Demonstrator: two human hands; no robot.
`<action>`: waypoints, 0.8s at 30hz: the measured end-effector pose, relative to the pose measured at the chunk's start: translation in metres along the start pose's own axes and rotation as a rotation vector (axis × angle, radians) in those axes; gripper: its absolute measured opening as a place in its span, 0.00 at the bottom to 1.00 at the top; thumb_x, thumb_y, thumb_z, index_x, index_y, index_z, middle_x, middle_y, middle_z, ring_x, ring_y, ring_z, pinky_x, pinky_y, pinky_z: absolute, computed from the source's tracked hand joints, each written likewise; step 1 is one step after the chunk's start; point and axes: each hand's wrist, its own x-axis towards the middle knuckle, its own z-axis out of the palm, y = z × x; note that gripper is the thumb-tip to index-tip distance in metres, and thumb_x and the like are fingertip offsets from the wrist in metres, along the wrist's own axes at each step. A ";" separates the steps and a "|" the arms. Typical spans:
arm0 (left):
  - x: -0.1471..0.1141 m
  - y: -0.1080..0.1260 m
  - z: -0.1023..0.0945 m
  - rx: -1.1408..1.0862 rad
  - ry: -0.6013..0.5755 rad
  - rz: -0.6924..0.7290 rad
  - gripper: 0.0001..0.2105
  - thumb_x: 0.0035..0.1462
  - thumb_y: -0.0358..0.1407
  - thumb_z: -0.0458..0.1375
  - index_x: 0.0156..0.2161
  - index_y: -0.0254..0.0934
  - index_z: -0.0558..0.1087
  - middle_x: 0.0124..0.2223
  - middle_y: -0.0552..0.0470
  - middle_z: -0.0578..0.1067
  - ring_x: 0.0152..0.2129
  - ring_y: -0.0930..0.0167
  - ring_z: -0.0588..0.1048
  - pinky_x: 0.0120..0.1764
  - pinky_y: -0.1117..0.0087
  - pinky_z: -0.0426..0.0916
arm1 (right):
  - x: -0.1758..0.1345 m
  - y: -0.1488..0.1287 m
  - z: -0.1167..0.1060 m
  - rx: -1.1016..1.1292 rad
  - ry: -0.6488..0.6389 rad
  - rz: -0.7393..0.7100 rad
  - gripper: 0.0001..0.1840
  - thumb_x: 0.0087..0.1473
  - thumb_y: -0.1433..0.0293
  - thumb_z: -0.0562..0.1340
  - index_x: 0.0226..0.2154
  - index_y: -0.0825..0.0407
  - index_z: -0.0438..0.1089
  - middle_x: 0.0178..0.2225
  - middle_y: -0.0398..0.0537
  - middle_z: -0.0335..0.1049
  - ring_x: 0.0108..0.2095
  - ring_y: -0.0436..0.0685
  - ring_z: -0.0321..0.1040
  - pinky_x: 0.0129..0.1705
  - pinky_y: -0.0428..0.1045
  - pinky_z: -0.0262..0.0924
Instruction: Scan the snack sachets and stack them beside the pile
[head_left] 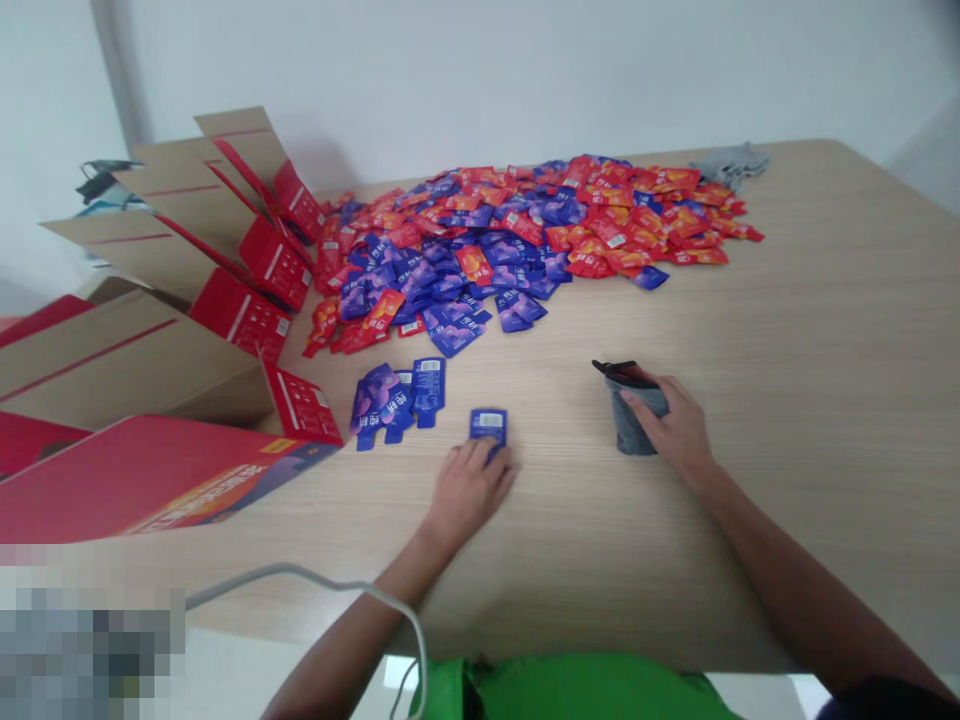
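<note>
My left hand (469, 485) rests on the table with its fingers curled over the lower end of a flat blue card piece (489, 422). A white barcode label shows on the part that sticks out ahead of the fingers. Around a small grey pouch (632, 420) with a dark, gaping top, my right hand (679, 425) is closed, thumb in front. The pouch stands upright on the table; what is inside cannot be seen. Left of my left hand lie several similar blue card pieces (384, 400) with small tabs, partly overlapping.
A wide heap of red and blue sachets (480, 240) spreads along the back of the wooden table (810, 330). Open red cardboard boxes (172, 470) line the left side. A grey cloth (731, 165) lies behind the heap. A pale cable (300, 570) crosses over my left forearm.
</note>
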 end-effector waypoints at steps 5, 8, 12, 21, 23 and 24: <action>0.017 -0.046 -0.025 0.146 0.145 -0.258 0.11 0.69 0.32 0.57 0.52 0.41 0.78 0.58 0.40 0.74 0.52 0.55 0.73 0.49 0.54 0.72 | -0.004 -0.003 0.001 0.030 0.032 0.053 0.27 0.63 0.47 0.62 0.54 0.48 0.74 0.49 0.54 0.77 0.50 0.67 0.75 0.54 0.62 0.68; 0.039 -0.036 -0.023 0.110 0.204 -0.192 0.11 0.70 0.31 0.56 0.54 0.41 0.77 0.59 0.40 0.73 0.55 0.55 0.73 0.52 0.54 0.71 | -0.008 -0.007 0.002 0.072 0.036 0.062 0.26 0.63 0.48 0.63 0.53 0.48 0.74 0.48 0.54 0.77 0.50 0.67 0.74 0.54 0.62 0.69; 0.092 -0.026 0.001 0.068 0.169 -0.122 0.14 0.71 0.34 0.56 0.59 0.39 0.74 0.62 0.40 0.73 0.59 0.56 0.71 0.58 0.54 0.69 | -0.012 -0.009 0.005 0.119 0.013 0.081 0.25 0.63 0.49 0.63 0.54 0.47 0.73 0.49 0.52 0.77 0.51 0.67 0.74 0.55 0.62 0.68; 0.176 -0.102 0.041 0.101 0.205 -0.377 0.27 0.73 0.42 0.49 0.69 0.26 0.62 0.69 0.27 0.65 0.68 0.48 0.62 0.65 0.45 0.62 | -0.010 -0.009 0.008 0.169 -0.041 0.054 0.22 0.64 0.51 0.62 0.54 0.43 0.72 0.50 0.51 0.78 0.52 0.68 0.75 0.55 0.65 0.70; 0.172 -0.107 0.047 0.100 0.204 -0.394 0.27 0.74 0.43 0.48 0.68 0.25 0.63 0.67 0.27 0.68 0.66 0.48 0.65 0.64 0.44 0.63 | -0.010 -0.010 0.008 0.170 -0.045 0.054 0.22 0.64 0.51 0.62 0.55 0.43 0.73 0.51 0.52 0.77 0.53 0.68 0.75 0.56 0.65 0.70; 0.169 -0.106 0.049 0.098 0.199 -0.393 0.26 0.74 0.43 0.47 0.67 0.25 0.64 0.66 0.27 0.69 0.66 0.48 0.66 0.63 0.44 0.64 | -0.010 -0.010 0.008 0.170 -0.048 0.062 0.22 0.64 0.51 0.63 0.54 0.43 0.73 0.51 0.52 0.78 0.53 0.68 0.75 0.56 0.65 0.70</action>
